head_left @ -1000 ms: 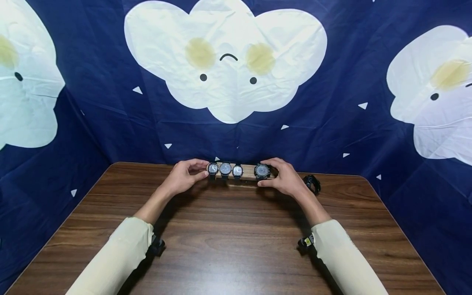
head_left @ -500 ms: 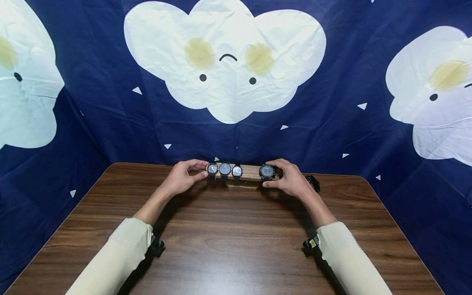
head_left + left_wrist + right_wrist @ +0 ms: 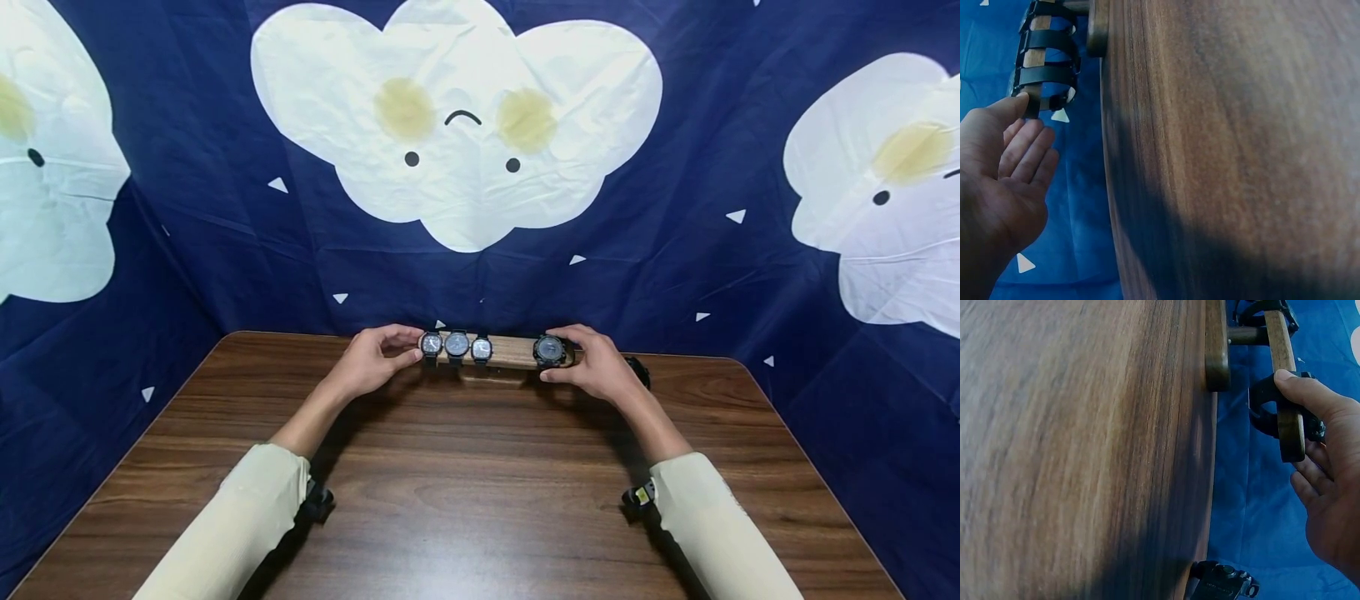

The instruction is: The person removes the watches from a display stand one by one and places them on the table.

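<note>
A wooden watch stand stands at the table's far edge, its bar raised on a post above a base. Three dark wristwatches sit side by side toward the bar's left end. My left hand pinches that end, thumb on the near side; in the left wrist view its other fingers extend past the bar. Near the right end, my right hand grips a larger black wristwatch, whose closed strap loops round the bar. The thumb presses on the strap while the bar's end sticks out beyond it.
Another black watch lies on the brown wooden table behind my right wrist, partly hidden by it. A dark blue cloth with white clouds hangs right behind the table's far edge and along both sides.
My right hand has slid the larger wristwatch rightward along the bar toward its end, widening the gap to the other three. My left hand has stayed at the left end.
</note>
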Demonstrator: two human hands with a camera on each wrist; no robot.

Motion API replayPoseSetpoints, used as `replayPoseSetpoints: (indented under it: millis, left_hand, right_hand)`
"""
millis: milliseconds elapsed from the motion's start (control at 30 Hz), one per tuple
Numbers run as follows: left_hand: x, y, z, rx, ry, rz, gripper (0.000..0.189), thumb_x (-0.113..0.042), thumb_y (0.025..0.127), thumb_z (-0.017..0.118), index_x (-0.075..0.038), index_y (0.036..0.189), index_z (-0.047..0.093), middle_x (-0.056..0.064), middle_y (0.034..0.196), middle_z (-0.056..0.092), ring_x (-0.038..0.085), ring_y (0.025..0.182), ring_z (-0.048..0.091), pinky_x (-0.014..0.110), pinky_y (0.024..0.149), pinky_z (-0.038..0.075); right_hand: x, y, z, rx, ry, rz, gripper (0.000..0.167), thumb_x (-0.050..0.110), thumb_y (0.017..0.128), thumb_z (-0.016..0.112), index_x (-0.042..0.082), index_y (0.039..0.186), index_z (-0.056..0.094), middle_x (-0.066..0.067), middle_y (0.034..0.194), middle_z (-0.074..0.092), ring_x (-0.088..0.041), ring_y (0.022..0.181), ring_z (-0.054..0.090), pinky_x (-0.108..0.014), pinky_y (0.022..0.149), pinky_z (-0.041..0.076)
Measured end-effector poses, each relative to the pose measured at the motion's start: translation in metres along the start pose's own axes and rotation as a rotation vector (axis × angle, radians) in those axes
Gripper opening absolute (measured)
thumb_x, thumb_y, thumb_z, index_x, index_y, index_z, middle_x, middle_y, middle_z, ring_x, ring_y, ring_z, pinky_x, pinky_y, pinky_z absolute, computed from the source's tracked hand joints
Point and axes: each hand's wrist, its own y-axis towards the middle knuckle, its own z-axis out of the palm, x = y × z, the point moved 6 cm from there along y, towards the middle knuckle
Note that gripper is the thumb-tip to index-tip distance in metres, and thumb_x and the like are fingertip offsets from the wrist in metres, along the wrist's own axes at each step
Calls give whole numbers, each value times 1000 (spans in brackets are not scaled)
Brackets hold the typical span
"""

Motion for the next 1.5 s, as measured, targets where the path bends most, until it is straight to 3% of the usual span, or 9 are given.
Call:
replayPoseSetpoints:
  millis: [633,1167,1500]
  left_hand:
    - [-2,2,-1,2,1,16,36,-12,103,83,-2,137,77,17,131,84,36,125,80,55,112,59]
    - [-3,0,0,-5,14,7,36,-13,104,83,-3,138,77,17,131,84,36,126,79,55,114,57]
    - [-2,-1,0,-11,18,-2,37,-14,104,82,-3,139,77,16,132,83,35,127,79,54,113,57]
  right_hand:
    - [-6,-3,-5,-9,7,9,73,30,83,103,13,148,74,-15,151,72,-41,145,64,-62,120,52]
    - [-15,-13,-13,-44,-9,10,71,30,85,102,11,147,74,-19,151,72,-44,146,63,-65,120,52]
    - [-24,-21,-16,-65,-8,60,73,36,87,100,12,150,72,-17,154,69,-45,150,60,-67,122,49]
